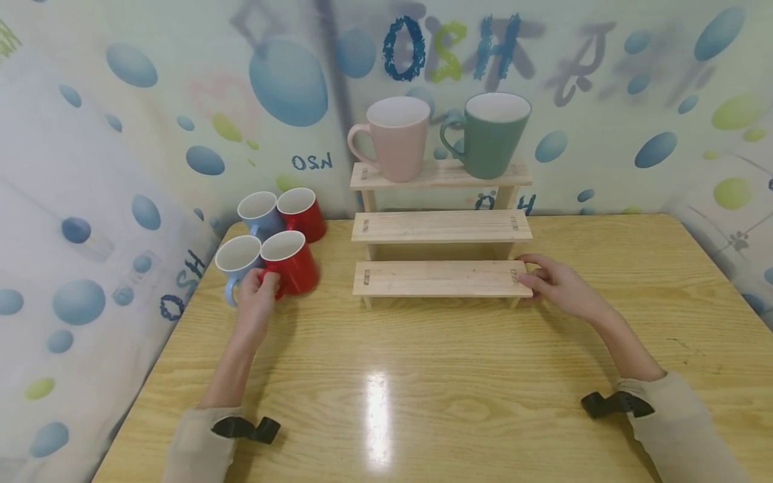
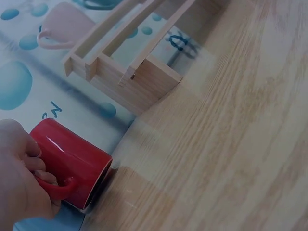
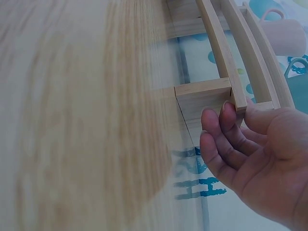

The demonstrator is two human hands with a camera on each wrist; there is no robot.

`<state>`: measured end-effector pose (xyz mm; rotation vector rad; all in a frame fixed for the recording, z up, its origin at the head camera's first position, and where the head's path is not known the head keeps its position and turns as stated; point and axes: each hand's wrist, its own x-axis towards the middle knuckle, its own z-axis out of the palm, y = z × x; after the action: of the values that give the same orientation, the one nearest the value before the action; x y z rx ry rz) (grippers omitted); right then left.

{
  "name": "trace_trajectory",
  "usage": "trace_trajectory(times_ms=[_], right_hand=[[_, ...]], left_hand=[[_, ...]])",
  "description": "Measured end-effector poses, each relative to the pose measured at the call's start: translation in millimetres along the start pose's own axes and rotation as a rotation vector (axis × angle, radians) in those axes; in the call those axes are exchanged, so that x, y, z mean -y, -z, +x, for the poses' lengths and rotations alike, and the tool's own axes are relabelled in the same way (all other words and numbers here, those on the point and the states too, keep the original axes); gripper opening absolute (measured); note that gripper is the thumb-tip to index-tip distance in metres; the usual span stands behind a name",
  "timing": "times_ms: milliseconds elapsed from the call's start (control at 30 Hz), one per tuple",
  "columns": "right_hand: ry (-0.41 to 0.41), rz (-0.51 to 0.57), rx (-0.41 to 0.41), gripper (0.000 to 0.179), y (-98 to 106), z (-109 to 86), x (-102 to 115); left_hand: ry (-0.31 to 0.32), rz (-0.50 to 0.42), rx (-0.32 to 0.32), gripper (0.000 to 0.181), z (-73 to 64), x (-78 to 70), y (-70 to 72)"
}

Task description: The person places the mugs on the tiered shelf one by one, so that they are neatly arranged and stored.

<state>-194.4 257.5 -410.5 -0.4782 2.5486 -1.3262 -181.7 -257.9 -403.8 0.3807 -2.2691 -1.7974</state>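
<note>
Front red mug [image 1: 292,262] sits on the wooden table [image 1: 423,389], left of the three-tier wooden stand [image 1: 441,228]. Left hand [image 1: 256,295] grips it by the handle, fingers curled through the loop. Just beside it: a light blue mug [image 1: 237,261] touching on its left, another red mug [image 1: 302,211] and blue mug [image 1: 260,213] behind. Right hand [image 1: 552,282] holds the right end of the stand's lowest step [image 1: 437,278], fingers wrapped over the edge. Top step carries a pink mug [image 1: 392,137] and a green mug [image 1: 492,134], side by side.
</note>
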Motion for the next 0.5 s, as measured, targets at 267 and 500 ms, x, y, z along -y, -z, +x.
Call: trace_trajectory(times_ms=[267,500], right_hand=[[0.0,0.017,0.005,0.055,-1.7,-0.3,0.9],[-0.005,0.036,0.01,0.055,0.1,-0.9,1.2]], left_hand=[[-0.012,-0.08,-0.1,0.016,0.0,2.3,-0.9],[-0.065,-0.124,-0.151,0.019,-2.2,-4.8,0.8]])
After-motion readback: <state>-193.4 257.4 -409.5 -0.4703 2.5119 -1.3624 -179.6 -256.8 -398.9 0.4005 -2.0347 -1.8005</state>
